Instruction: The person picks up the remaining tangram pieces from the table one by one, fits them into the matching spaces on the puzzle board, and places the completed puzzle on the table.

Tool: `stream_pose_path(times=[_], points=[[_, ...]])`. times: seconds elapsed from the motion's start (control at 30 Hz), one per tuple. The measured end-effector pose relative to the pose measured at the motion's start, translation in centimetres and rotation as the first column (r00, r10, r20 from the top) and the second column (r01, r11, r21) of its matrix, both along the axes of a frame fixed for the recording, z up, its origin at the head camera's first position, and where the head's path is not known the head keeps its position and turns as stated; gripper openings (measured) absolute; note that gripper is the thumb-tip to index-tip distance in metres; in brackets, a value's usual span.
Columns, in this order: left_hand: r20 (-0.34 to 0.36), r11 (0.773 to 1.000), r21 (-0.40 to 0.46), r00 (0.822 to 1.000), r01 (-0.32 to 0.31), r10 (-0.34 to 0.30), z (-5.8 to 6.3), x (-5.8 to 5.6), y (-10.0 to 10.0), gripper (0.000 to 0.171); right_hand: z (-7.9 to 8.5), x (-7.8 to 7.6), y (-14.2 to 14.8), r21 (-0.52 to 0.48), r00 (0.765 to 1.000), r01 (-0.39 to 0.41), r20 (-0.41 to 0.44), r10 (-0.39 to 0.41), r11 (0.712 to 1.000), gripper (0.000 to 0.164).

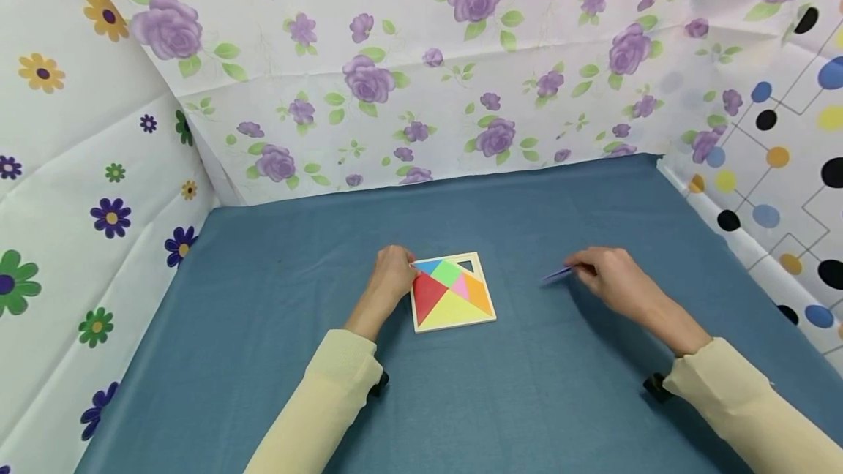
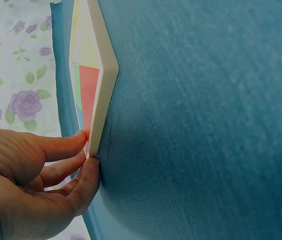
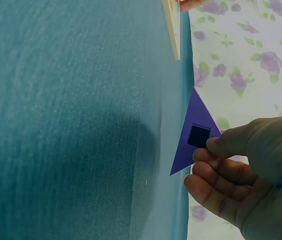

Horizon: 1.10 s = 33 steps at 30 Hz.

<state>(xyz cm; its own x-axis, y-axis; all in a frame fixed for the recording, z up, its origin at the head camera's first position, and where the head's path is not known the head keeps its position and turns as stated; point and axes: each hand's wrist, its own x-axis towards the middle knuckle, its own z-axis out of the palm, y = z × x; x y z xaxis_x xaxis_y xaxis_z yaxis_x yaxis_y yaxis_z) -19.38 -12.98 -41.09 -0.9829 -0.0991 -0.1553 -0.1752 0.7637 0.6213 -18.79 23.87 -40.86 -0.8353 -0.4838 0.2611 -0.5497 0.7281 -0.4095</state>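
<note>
A square tangram puzzle in a pale wooden tray point(image 1: 455, 327) lies on the blue cloth, just left of the right hand's side. Red, yellow, orange, pink, green and blue pieces fill most of it, and a dark patch shows in its far right corner. My left hand point(image 1: 391, 269) pinches the tray's left edge, thumb on the upper face by the red piece point(image 2: 89, 90). To the right, my right hand point(image 1: 612, 278) holds a purple triangle point(image 3: 184, 151) above the cloth between thumb and fingers. A small black square point(image 3: 199, 136) sits on the triangle's face.
Blue cloth point(image 1: 263, 313) covers the table. Behind it hangs a white sheet point(image 1: 421, 13) with purple roses. Flower-patterned fabric point(image 1: 59, 137) borders the left, and fabric with coloured dots point(image 1: 757, 189) the right.
</note>
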Motion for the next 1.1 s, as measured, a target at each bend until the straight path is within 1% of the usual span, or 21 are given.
stream_pose_path(times=[0.2, 0.4, 0.53, 0.7, 0.8, 0.97, 1.1], points=[[0.010, 1.000, -0.013, 1.000, -0.011, 0.011, 0.1, 0.0, 0.1, 0.031, 0.1, -0.1, 0.2, -0.032, 0.997, 0.033, 0.069, -0.031, 0.999, 0.021], [0.004, 1.000, -0.003, 1.000, -0.016, 0.016, 0.1, 0.1, 0.2, 0.030, 0.2, 0.0, 0.3, -0.046, 0.994, 0.062, 0.091, -0.058, 0.997, 0.021], [-0.001, 1.000, 0.001, 1.000, -0.020, 0.020, 0.1, 0.1, 0.2, 0.030, 0.5, 0.0, 0.3, -0.070, 0.993, 0.077, 0.092, -0.070, 0.995, 0.022], [-0.005, 1.000, -0.001, 1.000, -0.023, 0.023, 0.0, 0.1, 0.2, 0.030, 0.8, -0.2, 0.4, -0.090, 0.993, 0.075, 0.095, -0.067, 0.993, 0.025], [-0.008, 1.000, 0.005, 1.000, -0.019, 0.019, 0.0, 0.1, 0.2, 0.030, 1.1, -0.3, 0.3, -0.101, 0.995, 0.079, 0.075, -0.072, 0.992, 0.026], [-0.009, 1.000, -0.003, 1.000, -0.010, 0.010, 0.0, 0.1, 0.1, 0.029, 1.8, -0.5, 0.0, -0.116, 0.994, 0.110, 0.036, -0.107, 0.987, 0.023], [-0.005, 1.000, -0.008, 1.000, -0.014, 0.014, 0.1, 0.1, 0.0, 0.030, 2.5, -0.6, -0.2, -0.133, 0.991, 0.129, 0.039, -0.124, 0.983, 0.021]])
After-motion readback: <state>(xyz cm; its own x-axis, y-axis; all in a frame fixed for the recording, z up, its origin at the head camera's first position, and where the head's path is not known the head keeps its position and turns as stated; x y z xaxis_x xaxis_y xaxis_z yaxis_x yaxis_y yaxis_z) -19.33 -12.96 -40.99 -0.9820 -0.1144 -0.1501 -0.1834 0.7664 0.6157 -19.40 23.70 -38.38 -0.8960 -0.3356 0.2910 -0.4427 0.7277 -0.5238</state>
